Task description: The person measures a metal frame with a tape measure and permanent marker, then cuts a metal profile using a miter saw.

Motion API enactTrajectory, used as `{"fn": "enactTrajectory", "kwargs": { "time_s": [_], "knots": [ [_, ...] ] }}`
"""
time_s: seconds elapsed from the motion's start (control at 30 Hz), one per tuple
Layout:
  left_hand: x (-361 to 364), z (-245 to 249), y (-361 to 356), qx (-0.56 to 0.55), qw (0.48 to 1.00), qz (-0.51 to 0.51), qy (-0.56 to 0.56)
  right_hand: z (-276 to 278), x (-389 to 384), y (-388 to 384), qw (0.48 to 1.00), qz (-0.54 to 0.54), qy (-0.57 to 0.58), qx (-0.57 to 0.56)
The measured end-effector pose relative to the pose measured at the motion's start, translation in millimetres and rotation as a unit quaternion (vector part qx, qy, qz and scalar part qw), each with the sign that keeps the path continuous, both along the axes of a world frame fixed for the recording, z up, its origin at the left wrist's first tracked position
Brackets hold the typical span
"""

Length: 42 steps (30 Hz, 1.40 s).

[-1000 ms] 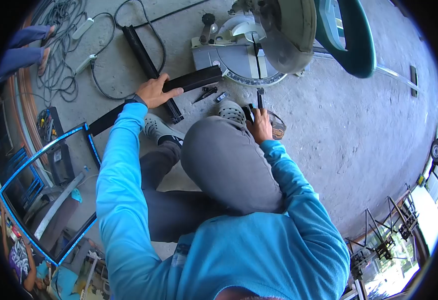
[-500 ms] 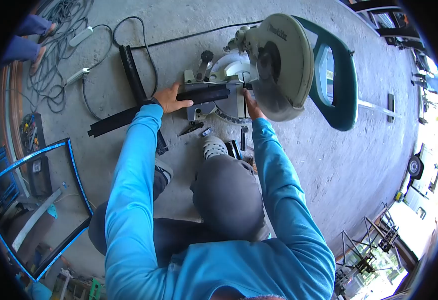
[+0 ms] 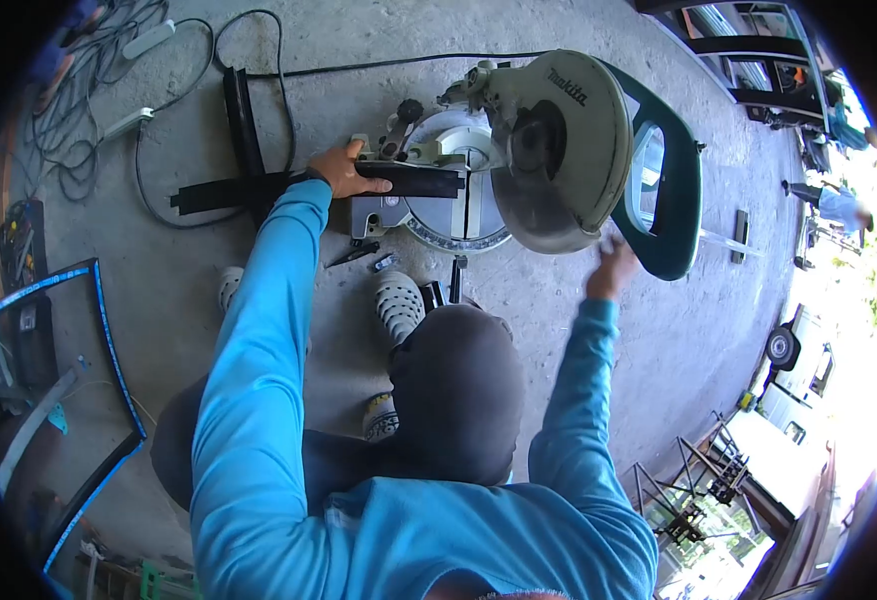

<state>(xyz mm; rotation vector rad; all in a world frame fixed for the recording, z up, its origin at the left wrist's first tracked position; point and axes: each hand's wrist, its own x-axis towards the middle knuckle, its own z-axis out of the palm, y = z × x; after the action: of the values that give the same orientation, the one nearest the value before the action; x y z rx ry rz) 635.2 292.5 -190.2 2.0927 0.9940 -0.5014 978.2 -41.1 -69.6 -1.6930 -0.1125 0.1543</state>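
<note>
Your left hand (image 3: 344, 172) steadies 1 black bar (image 3: 424, 181) across the saw's base (image 3: 432, 213), fingers closed over it, while your right hand (image 3: 614, 270), partly open and seemingly empty, nears the green handle (image 3: 675, 250).

A workshop, with a miter saw (image 3: 559, 150), power cables (image 3: 399, 66) and concrete floor (image 3: 659, 350).

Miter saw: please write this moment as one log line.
left hand: holds black profile | right hand: near saw handle | saw head: raised
</note>
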Motion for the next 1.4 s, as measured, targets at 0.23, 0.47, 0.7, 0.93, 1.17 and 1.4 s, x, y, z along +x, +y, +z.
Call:
{"fn": "enactTrajectory", "kwargs": {
  "time_s": [0.23,0.47,0.7,0.93,1.17,1.4],
  "knots": [
    [3.2,-19.7,0.4,-0.002,1.000,0.007,-0.003,234.7,-14.5,77.4,0.882,0.313,-0.313,-0.163],
    [-1.3,-15.1,-0.3,0.002,0.999,0.010,-0.041,226.7,-38.9,133.6,0.879,0.303,-0.173,-0.326],
    [3.4,-7.3,2.8,-0.009,1.000,-0.001,0.021,181.0,-57.0,69.7,0.934,0.292,0.099,-0.182],
    [-4.0,-3.9,-10.8,0.021,0.998,0.044,-0.042,131.2,-87.5,34.5,0.947,0.269,0.126,-0.121],
    [-5.7,13.0,-13.2,0.031,0.998,0.044,-0.033,123.6,-86.8,27.1,0.946,0.266,0.061,-0.176],
    [-4.3,14.2,-13.8,0.047,0.998,0.039,-0.035,113.1,-89.8,22.6,0.952,0.259,0.046,-0.157]
  ]
}}
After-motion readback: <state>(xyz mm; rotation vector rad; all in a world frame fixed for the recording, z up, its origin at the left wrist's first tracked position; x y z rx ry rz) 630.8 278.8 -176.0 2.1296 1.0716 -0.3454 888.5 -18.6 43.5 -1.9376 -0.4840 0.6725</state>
